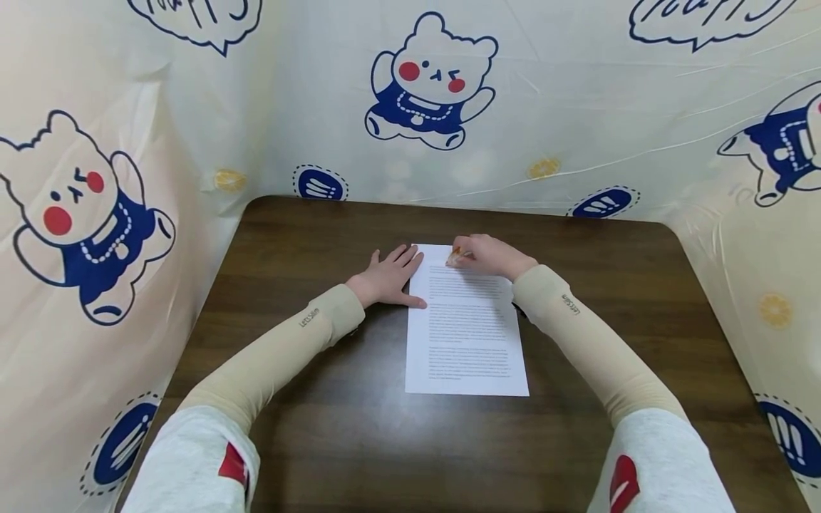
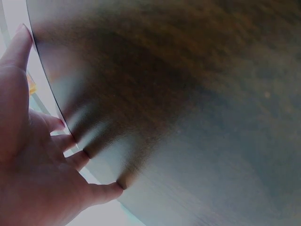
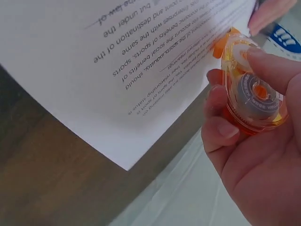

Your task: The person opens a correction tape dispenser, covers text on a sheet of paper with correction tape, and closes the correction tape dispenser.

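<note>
The left hand (image 1: 385, 280), fingers spread, rests at the left edge of the paper (image 1: 471, 320); the right hand (image 1: 492, 255) grips the tape dispenser (image 3: 257, 96) near the top. Light left-hand pressure could let the paper slip.

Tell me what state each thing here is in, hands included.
Printed sheet: lying flat, text side up, on the wooden table.
Correction tape dispenser: held near the sheet's top; tip contact unclear.
Right hand: gripping the dispenser.
Left hand: fingers spread at the sheet's left edge.
Beige sleeves: covering both forearms.
Bear-print curtain: hanging, creased.
</note>
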A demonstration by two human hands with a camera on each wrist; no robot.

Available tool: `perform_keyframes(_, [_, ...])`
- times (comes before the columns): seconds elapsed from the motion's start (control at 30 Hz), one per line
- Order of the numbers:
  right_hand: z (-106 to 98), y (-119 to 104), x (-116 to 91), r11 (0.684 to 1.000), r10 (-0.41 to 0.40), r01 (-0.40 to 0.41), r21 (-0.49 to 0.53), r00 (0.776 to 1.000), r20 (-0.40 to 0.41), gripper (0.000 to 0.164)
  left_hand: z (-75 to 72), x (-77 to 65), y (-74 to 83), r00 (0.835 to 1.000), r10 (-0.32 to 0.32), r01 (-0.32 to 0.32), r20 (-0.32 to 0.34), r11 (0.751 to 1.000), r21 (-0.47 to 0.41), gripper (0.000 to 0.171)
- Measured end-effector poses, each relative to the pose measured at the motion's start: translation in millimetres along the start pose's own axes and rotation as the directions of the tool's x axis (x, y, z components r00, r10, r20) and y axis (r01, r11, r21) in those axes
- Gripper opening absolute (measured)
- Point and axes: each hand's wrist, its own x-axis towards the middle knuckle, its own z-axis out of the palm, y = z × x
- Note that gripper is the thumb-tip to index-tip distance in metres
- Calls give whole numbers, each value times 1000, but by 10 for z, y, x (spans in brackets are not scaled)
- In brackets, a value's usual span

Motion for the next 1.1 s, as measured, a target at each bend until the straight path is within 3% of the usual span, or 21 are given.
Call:
perform_keyframes(0.23, [-45,68,-74,988,86,-81,135,996,-30,26,2,-5,23,1000,-2,2,0,1000,1,115])
perform_keyframes(1.1, [-14,99,-221,987,86,-82,136,996,-26,27,21,-7,1,1000,-3,3,-3,1000,8,115])
